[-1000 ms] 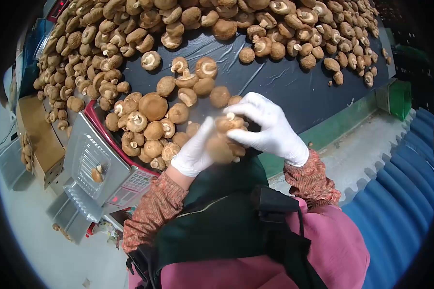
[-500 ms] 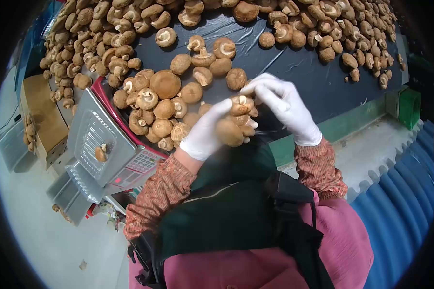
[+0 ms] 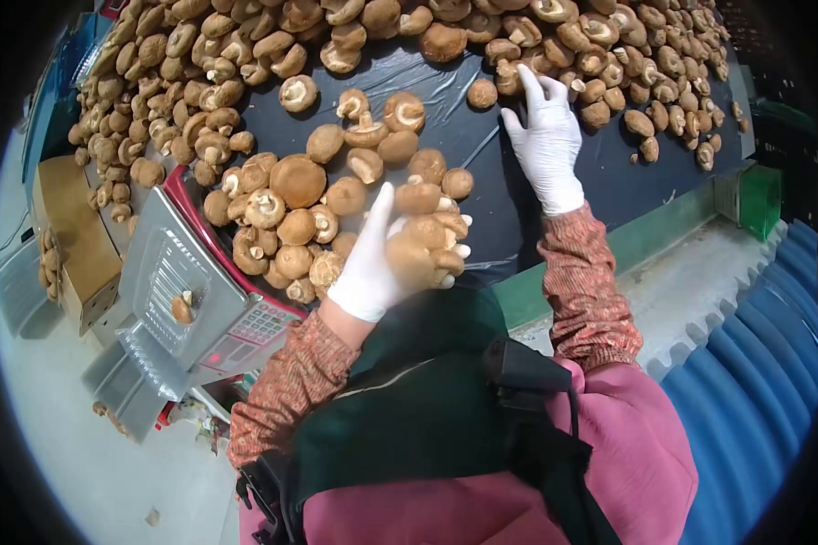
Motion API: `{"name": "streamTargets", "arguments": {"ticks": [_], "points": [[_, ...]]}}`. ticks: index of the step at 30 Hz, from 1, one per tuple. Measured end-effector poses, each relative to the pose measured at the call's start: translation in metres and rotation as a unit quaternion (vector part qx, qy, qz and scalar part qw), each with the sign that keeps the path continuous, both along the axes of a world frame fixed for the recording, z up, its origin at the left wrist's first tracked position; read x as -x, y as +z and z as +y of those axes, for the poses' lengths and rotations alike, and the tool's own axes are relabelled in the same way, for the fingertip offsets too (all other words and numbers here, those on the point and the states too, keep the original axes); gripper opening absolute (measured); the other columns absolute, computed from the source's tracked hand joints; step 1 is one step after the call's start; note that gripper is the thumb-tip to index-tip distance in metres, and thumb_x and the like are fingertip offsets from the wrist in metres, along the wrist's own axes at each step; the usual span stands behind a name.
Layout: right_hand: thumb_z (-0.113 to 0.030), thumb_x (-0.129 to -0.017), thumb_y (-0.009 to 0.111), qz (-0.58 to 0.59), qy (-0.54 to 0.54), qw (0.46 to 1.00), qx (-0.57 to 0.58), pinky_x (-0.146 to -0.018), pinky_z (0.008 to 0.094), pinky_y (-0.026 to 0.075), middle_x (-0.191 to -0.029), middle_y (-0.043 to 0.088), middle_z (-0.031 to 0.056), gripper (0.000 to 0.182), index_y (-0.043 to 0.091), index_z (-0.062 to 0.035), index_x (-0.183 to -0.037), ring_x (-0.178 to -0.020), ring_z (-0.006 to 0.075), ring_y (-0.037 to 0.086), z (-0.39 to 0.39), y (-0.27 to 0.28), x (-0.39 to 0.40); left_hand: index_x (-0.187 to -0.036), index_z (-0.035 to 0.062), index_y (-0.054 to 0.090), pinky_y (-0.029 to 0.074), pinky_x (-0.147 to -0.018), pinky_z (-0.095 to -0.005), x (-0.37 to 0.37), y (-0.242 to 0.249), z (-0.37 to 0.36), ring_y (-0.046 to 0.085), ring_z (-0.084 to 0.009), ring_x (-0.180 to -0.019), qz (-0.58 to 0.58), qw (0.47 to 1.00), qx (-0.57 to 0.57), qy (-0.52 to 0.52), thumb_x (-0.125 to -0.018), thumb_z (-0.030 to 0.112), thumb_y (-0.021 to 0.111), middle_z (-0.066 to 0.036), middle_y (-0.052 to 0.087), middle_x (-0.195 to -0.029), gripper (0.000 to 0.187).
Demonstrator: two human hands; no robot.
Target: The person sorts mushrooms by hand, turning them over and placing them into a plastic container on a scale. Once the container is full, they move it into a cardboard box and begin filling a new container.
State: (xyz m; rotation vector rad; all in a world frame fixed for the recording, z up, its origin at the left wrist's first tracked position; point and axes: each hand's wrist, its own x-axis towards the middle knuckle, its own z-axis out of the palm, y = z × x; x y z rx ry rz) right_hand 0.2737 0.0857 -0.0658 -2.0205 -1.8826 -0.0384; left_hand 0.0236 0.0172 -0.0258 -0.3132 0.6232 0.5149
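My left hand (image 3: 373, 268), in a white glove, is closed around a handful of several brown shiitake mushrooms (image 3: 418, 243), thumb raised on one side and fingertips showing on the other. Farther out, my right hand (image 3: 547, 136), also gloved, reaches to the near edge of the big mushroom pile (image 3: 600, 54). Its thumb and index finger are apart, and the index fingertip is at a mushroom (image 3: 509, 80); the other fingers are partly hidden. Close beyond my left hand lies a looser group of mushrooms (image 3: 297, 182).
A red-edged scale (image 3: 245, 341) stands at the left with a clear plastic tray (image 3: 173, 272) on it, holding a small mushroom (image 3: 183, 309). A cardboard box (image 3: 73, 245) is farther left. Black sheeting (image 3: 600, 173) covers the table. Blue corrugated material (image 3: 754, 318) lies at right.
My right hand has moved away from the handful, out to the big pile. My left hand still holds its mushrooms, and one more cap appears between thumb and fingers. The view has shifted slightly.
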Motion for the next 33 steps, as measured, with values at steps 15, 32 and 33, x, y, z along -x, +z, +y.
{"name": "streamTargets", "arguments": {"ticks": [15, 32, 33], "points": [[-0.003, -0.08, 0.08, 0.512, 0.021, 0.857, 0.053, -0.073, 0.0233, 0.049, -0.102, 0.06, -0.0012, 0.041, 0.067, -0.0086, -0.118, -0.078, 0.0073, 0.055, -0.042, 0.022, -0.001, -0.132, 0.0093, 0.052, 0.046, -0.07, -0.04, 0.0, 0.003, -0.007, 0.051, -0.0264, -0.084, -0.125, 0.987, 0.059, 0.086, -0.091, 0.084, 0.033, -0.016, 0.058, -0.122, 0.087], [-0.046, -0.106, 0.051, 0.882, -0.069, 0.418, 0.207, -0.049, 0.0229, 0.038, -0.077, 0.061, 0.0024, 0.049, 0.059, 0.0004, -0.119, -0.047, 0.0067, 0.039, -0.054, 0.042, 0.008, -0.138, 0.012, 0.049, 0.053, -0.069, -0.0448, 0.001, -0.004, -0.01, 0.059, -0.0364, -0.1, -0.052, 0.999, 0.005, 0.015, -0.101, 0.069, 0.031, -0.022, 0.05, -0.142, 0.07], [-0.046, -0.106, 0.051, 0.881, -0.069, 0.417, 0.215, -0.049, 0.0229, 0.038, -0.076, 0.061, 0.0019, 0.048, 0.059, 0.0001, -0.118, -0.046, 0.0066, 0.04, -0.053, 0.042, 0.008, -0.14, 0.0104, 0.048, 0.054, -0.069, -0.0448, 0.001, -0.004, -0.01, 0.06, -0.0369, -0.1, -0.045, 0.999, -0.009, 0.004, -0.101, 0.069, 0.031, -0.023, 0.05, -0.142, 0.072]]}}
